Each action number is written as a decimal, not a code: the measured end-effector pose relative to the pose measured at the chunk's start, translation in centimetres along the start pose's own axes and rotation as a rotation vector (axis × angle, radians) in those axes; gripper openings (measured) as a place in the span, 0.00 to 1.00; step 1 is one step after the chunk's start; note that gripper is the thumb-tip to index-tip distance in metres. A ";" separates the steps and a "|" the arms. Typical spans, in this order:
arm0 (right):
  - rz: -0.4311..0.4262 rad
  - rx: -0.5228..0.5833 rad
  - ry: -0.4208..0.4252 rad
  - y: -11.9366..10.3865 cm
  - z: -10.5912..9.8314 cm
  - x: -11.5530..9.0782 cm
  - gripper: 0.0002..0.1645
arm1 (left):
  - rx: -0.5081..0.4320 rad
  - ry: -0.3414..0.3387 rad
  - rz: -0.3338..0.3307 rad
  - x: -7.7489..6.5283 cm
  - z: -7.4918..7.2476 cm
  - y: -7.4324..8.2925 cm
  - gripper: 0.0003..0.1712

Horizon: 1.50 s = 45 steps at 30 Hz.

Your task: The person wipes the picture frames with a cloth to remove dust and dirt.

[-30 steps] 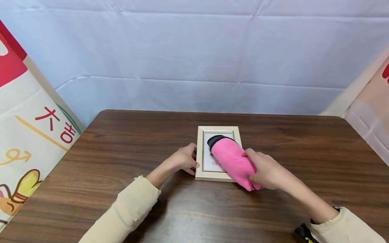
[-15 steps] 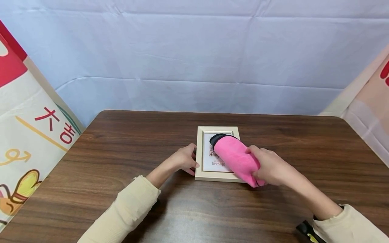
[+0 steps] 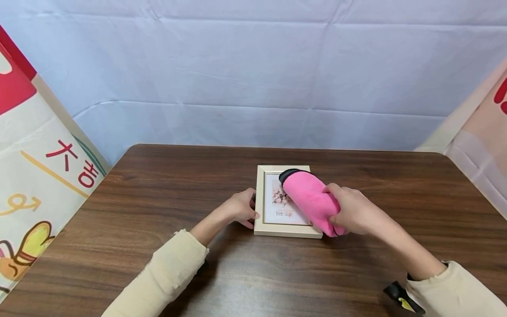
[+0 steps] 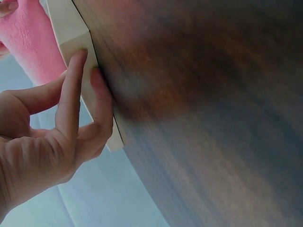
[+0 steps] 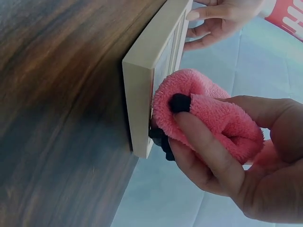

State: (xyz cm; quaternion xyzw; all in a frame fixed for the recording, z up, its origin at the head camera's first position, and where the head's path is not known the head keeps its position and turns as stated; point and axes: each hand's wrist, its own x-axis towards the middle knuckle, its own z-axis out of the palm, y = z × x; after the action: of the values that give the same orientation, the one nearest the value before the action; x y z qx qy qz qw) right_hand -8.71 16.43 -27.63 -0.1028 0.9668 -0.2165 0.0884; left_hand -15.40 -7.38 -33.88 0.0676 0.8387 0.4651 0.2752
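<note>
A cream picture frame lies flat on the wooden table, with a flower print and the words "free style" behind its pane. My left hand holds the frame's left edge. Seen from the left wrist, bent fingers press against the frame's outer side. My right hand grips a bunched pink cleaning cloth with black trim, thumb on one side and fingers on the other. The cloth covers the right part of the pane and the frame's right edge. In the right wrist view, the fluffy cloth shows its rolled folds at the frame's corner.
The brown wooden table stretches around the frame. A pale cloth backdrop hangs behind it, with a printed banner at the left. A black strap end with yellow shows by the right sleeve.
My right hand has slid the pink cloth right and slightly away from me across the pane, uncovering the flower print and lettering. The left hand stays at the frame's left edge.
</note>
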 end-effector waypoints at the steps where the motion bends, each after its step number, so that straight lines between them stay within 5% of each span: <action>1: 0.002 0.000 0.000 0.0 -0.1 0.1 0.32 | 0.003 0.000 0.001 0.0 0.0 0.0 0.32; 15: 0.046 0.065 0.010 -0.4 -0.1 0.7 0.31 | 0.098 0.006 -0.018 -0.1 -0.5 0.4 0.31; 32: -0.001 0.011 0.056 -3.3 0.3 2.3 0.31 | 0.300 0.093 0.024 -1.1 -4.1 0.6 0.33; 45: -0.028 0.025 0.063 -6.2 1.9 3.9 0.29 | 0.318 0.103 0.002 -2.5 -6.8 -0.8 0.32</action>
State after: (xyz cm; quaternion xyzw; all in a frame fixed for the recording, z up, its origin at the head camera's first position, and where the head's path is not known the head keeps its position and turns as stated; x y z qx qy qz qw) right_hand -11.09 9.21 -27.08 -0.1084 0.9649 -0.2327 0.0564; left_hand -16.77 -13.77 -30.73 0.0871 0.9148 0.3294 0.2171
